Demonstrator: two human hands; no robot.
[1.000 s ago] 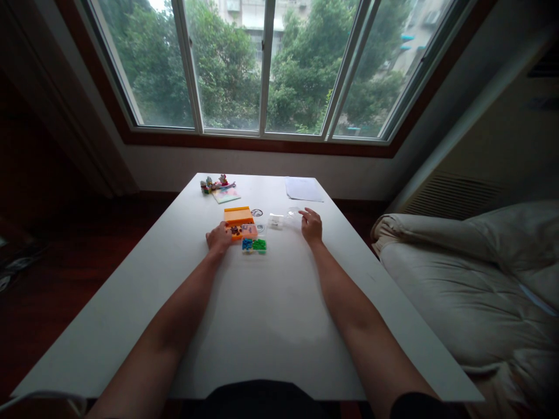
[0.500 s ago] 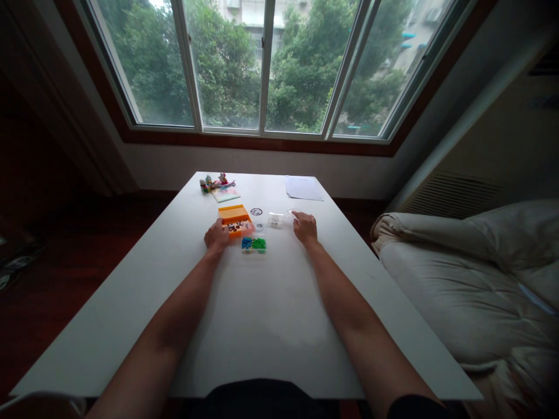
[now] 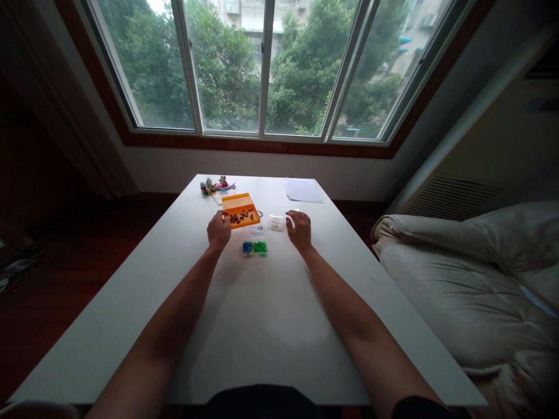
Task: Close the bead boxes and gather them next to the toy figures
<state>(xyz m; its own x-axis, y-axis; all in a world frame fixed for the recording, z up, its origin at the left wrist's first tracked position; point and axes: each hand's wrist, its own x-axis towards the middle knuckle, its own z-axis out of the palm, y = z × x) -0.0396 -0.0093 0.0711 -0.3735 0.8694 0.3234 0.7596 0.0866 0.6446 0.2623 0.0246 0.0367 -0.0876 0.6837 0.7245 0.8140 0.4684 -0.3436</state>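
Note:
My left hand (image 3: 219, 230) grips the left side of an orange plastic box (image 3: 238, 202), its thumb over the near-left corner. The box's lid is folded back, and small dark brown pieces (image 3: 241, 217) lie scattered inside. My right hand (image 3: 300, 228) is beside a small clear plastic box (image 3: 276, 222), fingers curved, with a gap between thumb and forefinger. Nothing shows in that gap. Nearer to me, between the hands, sits a clear case of blue and green pieces (image 3: 254, 248). A round clear item with a dark outline (image 3: 257, 230) lies just behind this case.
Several small colourful figures (image 3: 213, 185) stand at the far left of the white table (image 3: 262, 326). Sheets of paper (image 3: 303, 190) lie at its far right corner. A cushioned sofa (image 3: 437, 279) runs along the right, and a window rises beyond the table.
The orange box has shifted away and to the right with my left hand, now tilted. My right hand has drawn slightly left, towards the small clear box.

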